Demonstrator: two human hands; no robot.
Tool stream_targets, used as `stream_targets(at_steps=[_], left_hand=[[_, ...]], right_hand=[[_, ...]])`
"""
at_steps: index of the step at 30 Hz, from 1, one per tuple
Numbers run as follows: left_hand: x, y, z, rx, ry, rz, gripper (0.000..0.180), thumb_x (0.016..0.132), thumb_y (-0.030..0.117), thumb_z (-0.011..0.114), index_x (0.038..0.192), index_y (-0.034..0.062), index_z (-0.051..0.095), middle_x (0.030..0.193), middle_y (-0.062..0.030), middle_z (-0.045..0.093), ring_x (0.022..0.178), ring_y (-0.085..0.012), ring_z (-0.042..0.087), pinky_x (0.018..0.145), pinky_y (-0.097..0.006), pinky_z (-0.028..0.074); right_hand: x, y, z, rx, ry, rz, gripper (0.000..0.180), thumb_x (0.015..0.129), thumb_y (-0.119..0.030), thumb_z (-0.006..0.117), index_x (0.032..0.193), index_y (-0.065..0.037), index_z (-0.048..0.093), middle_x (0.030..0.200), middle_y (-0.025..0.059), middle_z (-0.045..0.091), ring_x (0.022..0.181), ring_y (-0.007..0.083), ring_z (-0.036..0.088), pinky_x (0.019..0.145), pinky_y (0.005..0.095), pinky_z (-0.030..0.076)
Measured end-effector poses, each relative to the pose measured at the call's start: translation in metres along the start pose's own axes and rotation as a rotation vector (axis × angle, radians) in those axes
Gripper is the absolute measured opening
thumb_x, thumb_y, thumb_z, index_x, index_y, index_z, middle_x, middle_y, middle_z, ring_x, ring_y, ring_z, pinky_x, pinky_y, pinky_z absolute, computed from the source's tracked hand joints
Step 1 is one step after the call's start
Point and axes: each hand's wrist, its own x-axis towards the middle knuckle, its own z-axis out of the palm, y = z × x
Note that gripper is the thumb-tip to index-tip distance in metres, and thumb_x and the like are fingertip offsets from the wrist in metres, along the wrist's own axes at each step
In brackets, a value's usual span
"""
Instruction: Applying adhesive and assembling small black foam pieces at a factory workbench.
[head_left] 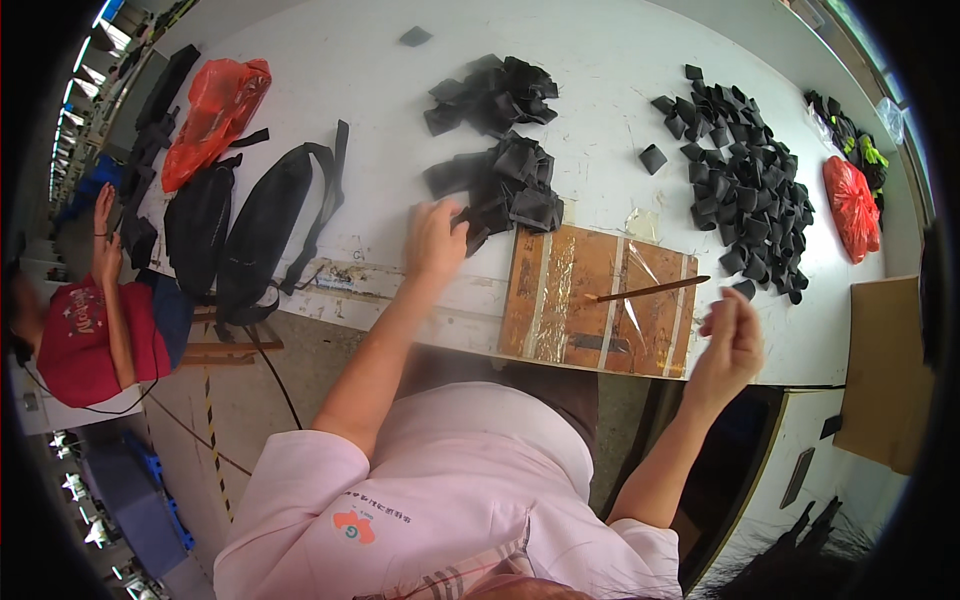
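My left hand (437,238) is at the near left edge of a heap of folded black fabric pieces (515,180). Its thumb and fingers are apart, slightly blurred, and I see nothing held in them. Beyond this heap lies a second black heap (500,92). My right hand (733,342) is raised at the right of a brown wooden board (590,260), its fingers curled closed. Whatever they hold, if anything, I cannot make out. A small black piece (743,288) shows just beyond its fingertips. Across the board lies a slim brown stick (655,289), its right end near my right hand.
A large pile of small black pieces (750,190) spreads over the table's right side. Red plastic bags (852,208) sit at both ends. Black bags with straps (265,225) lie at left, near another person in red (100,335). A cardboard box (880,370) stands at right.
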Motion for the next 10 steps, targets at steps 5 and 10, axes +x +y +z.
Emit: stream_targets(at_steps=[5, 10], left_hand=[[0.002, 0.004, -0.011, -0.259, -0.103, 0.026, 0.011, 0.074, 0.007, 0.06, 0.077, -0.0014, 0.055, 0.075, -0.0121, 0.053, 0.07, -0.0263, 0.054, 0.062, -0.036, 0.042], [-0.003, 0.015, -0.016, -0.139, -0.129, 0.15, 0.024, 0.073, 0.009, 0.062, 0.094, 0.002, 0.053, 0.09, -0.0137, 0.054, 0.085, -0.023, 0.057, 0.074, -0.034, 0.044]], right_hand=[[-0.066, -0.003, 0.052, 0.003, -0.596, 0.04, 0.005, 0.077, -0.001, 0.057, 0.077, 0.004, 0.058, 0.064, 0.0092, 0.056, 0.052, 0.0132, 0.052, 0.049, 0.0236, 0.04], [-0.077, 0.004, 0.082, 0.027, -0.654, 0.167, 0.006, 0.077, -0.003, 0.058, 0.078, 0.003, 0.06, 0.067, 0.0126, 0.058, 0.054, 0.0174, 0.055, 0.051, 0.0255, 0.043]])
